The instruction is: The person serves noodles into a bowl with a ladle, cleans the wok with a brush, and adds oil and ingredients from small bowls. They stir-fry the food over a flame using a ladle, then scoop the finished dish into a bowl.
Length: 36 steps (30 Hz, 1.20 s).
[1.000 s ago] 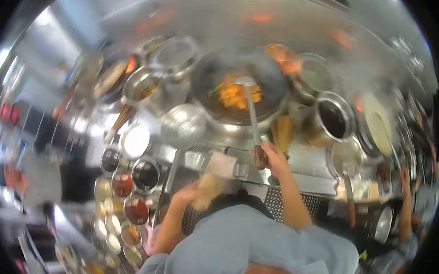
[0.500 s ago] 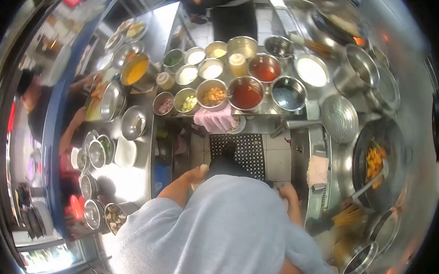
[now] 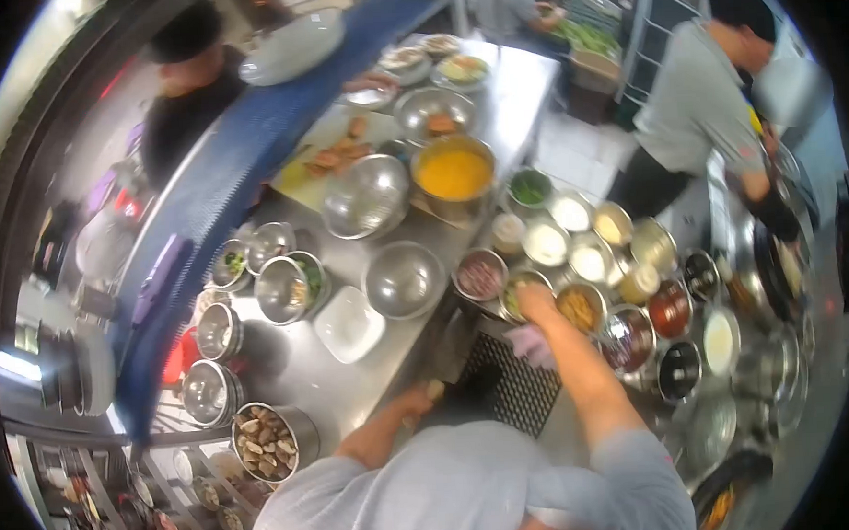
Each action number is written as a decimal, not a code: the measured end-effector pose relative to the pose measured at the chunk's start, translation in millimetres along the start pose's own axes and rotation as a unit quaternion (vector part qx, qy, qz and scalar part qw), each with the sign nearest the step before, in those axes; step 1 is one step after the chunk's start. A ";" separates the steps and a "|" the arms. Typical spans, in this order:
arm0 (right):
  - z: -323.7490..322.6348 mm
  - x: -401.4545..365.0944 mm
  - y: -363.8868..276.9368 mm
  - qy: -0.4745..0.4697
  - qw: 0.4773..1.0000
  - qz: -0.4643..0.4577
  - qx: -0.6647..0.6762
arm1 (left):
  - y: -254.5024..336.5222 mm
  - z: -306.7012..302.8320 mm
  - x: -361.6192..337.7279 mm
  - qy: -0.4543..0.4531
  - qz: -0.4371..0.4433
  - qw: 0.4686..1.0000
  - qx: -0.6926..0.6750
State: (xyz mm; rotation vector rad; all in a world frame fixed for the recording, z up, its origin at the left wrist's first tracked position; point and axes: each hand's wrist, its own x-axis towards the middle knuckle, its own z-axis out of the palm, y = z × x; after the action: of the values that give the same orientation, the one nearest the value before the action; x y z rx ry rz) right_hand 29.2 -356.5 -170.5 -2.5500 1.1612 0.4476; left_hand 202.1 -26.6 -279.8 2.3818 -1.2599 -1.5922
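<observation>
My right hand point(image 3: 536, 304) reaches over a metal tub of chopped yellow-green vegetables point(image 3: 513, 299). Its fingers point down into the tub, and their tips are hidden. Beside that tub stand a tub of diced pink-red pieces point(image 3: 480, 275) and a tub of orange-brown cubes point(image 3: 580, 307). A pink cloth point(image 3: 532, 347) hangs below my right wrist. My left hand point(image 3: 418, 401) is low by the steel counter's edge, its fingers curled. Something small and pale shows at the fingertips, too blurred to name.
On the steel counter point(image 3: 286, 378) are a white square dish point(image 3: 349, 325), metal bowls point(image 3: 403, 280), a pot of orange liquid point(image 3: 453, 172) and a pot of brown chunks point(image 3: 266, 444). A co-worker point(image 3: 695, 107) stands at the far right. A wok point(image 3: 734, 489) sits at lower right.
My view has turned left toward the counter. My right hand has gone from low at my side to the tub of chopped vegetables. My left hand stays low and curled.
</observation>
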 end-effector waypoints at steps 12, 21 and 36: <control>20.3 39.6 29.9 -0.083 0.979 -0.128 -0.132 | -56.2 32.8 56.0 -0.015 0.032 0.999 -0.011; -35.3 -96.2 35.2 0.269 0.930 -0.045 0.245 | -31.9 23.0 50.7 -0.045 0.159 0.986 0.003; 7.2 -553.7 165.6 0.474 0.652 0.590 0.052 | 122.8 38.8 91.6 -0.175 0.247 0.949 0.089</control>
State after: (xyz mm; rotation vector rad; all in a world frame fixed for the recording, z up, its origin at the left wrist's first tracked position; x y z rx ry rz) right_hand -444.3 -85.7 20.6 -1.4045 2.9955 -0.8678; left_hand 111.8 -150.7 -317.6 1.6855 -1.9444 -1.8253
